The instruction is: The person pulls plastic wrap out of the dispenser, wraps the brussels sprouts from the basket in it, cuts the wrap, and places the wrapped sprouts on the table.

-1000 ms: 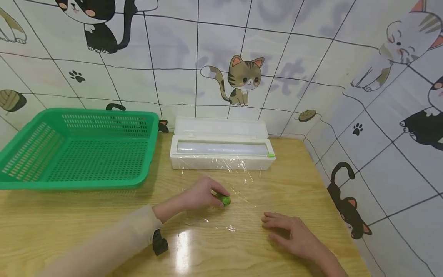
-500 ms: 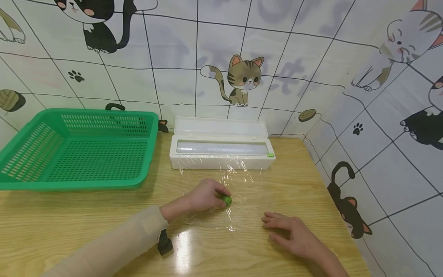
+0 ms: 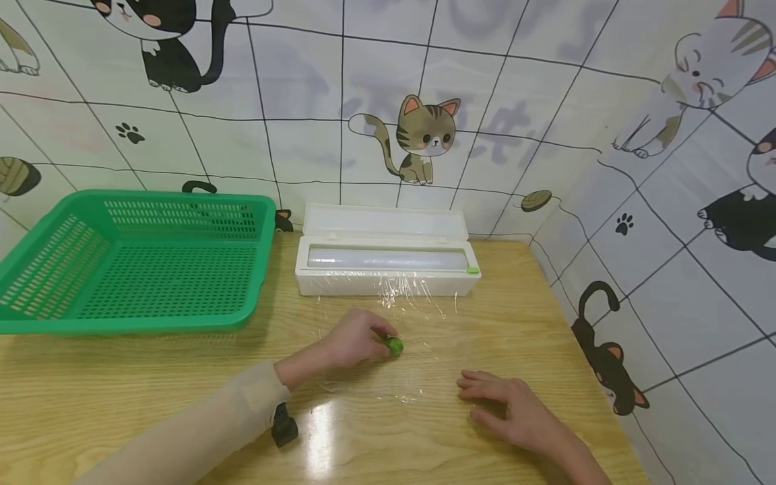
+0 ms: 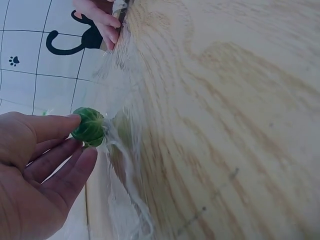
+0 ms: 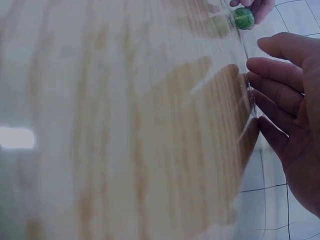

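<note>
The green sprout (image 3: 395,346), pinched by the left grip (image 3: 356,339), is exposed more than before, so its placing on the clear film (image 3: 418,330) beneath seems under adjustment, while the relaxed, empty right grip (image 3: 515,409) is rested rightward of it.

A kitchen-like corner, though whether in a home is unclear: a wood-grain desk (image 3: 515,303) against tile-patterned walls (image 3: 297,74) with cartoon cats (image 3: 427,138), a green plastic basket (image 3: 121,326) far left, a white cling-film dispenser (image 3: 388,283) beside it.
</note>
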`<action>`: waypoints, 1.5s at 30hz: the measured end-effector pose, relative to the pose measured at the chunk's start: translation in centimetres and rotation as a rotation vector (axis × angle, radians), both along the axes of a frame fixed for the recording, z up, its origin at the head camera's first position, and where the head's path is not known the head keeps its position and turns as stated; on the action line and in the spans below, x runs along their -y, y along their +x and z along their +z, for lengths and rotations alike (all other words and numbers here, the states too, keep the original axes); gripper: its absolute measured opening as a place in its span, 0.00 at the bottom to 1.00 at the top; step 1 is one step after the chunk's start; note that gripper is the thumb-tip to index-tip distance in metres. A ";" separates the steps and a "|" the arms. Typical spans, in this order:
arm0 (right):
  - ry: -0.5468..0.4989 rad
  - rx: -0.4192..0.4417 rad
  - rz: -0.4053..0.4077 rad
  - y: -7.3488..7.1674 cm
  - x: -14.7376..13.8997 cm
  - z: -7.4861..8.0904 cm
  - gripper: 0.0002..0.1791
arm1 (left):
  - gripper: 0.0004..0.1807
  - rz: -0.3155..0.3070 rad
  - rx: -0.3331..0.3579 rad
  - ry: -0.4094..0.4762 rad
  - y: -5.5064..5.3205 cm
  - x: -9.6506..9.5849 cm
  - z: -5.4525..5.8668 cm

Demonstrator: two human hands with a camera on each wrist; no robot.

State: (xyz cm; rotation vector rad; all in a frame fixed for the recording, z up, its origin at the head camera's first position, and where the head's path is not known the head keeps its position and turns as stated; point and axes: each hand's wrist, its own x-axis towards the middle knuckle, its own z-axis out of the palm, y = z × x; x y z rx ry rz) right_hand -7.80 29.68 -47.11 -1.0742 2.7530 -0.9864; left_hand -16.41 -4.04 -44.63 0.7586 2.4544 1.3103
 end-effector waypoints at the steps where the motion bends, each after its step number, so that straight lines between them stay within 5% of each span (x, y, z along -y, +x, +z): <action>1: 0.001 -0.005 0.004 0.0 0.0 0.0 0.17 | 0.15 0.006 -0.010 -0.001 0.1 0.2 0.0; 8: 0.024 -0.053 0.027 -0.3 0.1 0.0 0.21 | 0.11 0.028 -0.065 0.018 1.0 2.4 0.6; 20: -0.039 0.061 -0.064 -0.2 -0.1 0.0 0.18 | 0.08 -0.087 0.106 0.063 3.5 8.1 -0.9; 30: -0.110 0.045 -0.039 -0.6 -0.2 -0.4 0.11 | 0.11 -0.209 -0.083 0.014 4.5 9.6 -2.0; 39: -0.092 -0.082 0.019 -1.2 -0.1 -0.6 0.14 | 0.06 -0.262 -0.281 0.044 4.2 9.5 -2.6; 42: -0.086 -0.124 0.042 -1.5 0.1 -0.4 0.15 | 0.06 -0.244 -0.241 0.076 4.2 9.6 -2.8; 45: -0.079 -0.130 0.047 -1.5 0.2 -0.2 0.15 | 0.05 -0.195 -0.108 0.115 4.2 9.8 -2.8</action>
